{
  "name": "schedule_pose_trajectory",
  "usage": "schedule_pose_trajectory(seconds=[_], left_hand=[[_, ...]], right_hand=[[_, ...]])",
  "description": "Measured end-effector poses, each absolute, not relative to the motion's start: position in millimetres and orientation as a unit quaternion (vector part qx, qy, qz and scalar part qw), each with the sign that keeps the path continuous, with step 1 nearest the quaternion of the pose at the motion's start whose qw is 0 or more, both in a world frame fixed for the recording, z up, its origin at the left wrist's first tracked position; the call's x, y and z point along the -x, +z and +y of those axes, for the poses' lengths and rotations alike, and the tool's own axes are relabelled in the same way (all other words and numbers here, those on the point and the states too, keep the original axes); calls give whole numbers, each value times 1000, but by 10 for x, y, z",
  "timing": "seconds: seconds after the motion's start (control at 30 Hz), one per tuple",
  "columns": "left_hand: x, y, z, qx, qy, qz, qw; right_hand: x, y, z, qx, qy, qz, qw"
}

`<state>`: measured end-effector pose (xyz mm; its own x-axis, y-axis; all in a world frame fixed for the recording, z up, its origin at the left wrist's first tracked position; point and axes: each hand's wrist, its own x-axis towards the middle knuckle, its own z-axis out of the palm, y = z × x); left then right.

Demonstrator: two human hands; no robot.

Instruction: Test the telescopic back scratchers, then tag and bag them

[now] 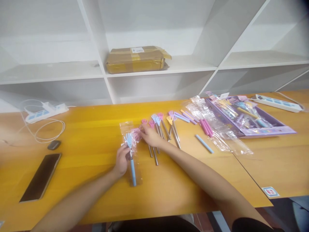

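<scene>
Between the thumb and fingers of my left hand point(122, 159) is a blue back scratcher point(133, 170), its hand-shaped head pointing away from me. It lies over a clear plastic bag point(125, 127). My right hand point(151, 136) pinches a small pink printed piece point(136, 134) beside the scratcher's head; whether it is a card or part of the bag I cannot make out. Just right of that hand lie several back scratcher rods with pink, blue, purple and yellow hand-shaped heads point(170, 120). Further right are loose handle tubes, among them a blue tube point(204, 143) and pink tubes point(206, 127).
A purple display box point(267, 131) with bagged scratchers stands at the right, clear bags point(220, 140) beside it. Power strips point(47, 112) point(277, 103) lie at both sides. A phone point(41, 177) and small dark case point(54, 145) are at left. A taped carton point(135, 61) sits on the shelf.
</scene>
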<state>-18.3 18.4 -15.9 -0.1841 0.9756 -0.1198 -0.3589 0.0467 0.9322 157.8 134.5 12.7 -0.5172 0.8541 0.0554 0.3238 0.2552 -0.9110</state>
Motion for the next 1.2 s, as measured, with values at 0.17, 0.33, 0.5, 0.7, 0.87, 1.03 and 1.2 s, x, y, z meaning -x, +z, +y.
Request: schedule_pose_trajectory(seconds=[0.17, 0.33, 0.5, 0.7, 0.87, 1.03, 1.2], left_hand=[[203, -213, 181, -339, 595, 469, 557], [230, -273, 174, -361, 567, 470, 572], [229, -328, 177, -378, 541, 474, 583], [209, -255, 227, -442, 499, 453, 592], [155, -139, 225, -415, 483, 393, 663], [149, -130, 220, -441, 455, 414, 653], [184, -175, 226, -535, 404, 456, 586]], right_hand=[[-1620, 213, 1288, 423, 396, -765, 281], [-1790, 292, 1172, 451, 354, -712, 407], [-2075, 330, 822, 403, 493, -634, 438], [-2131, 199, 397, 361, 556, -607, 438], [-2103, 96, 275, 355, 420, -732, 401], [-2124, 107, 175, 330, 234, -858, 317], [-2208, 146, 166, 337, 102, -879, 321]])
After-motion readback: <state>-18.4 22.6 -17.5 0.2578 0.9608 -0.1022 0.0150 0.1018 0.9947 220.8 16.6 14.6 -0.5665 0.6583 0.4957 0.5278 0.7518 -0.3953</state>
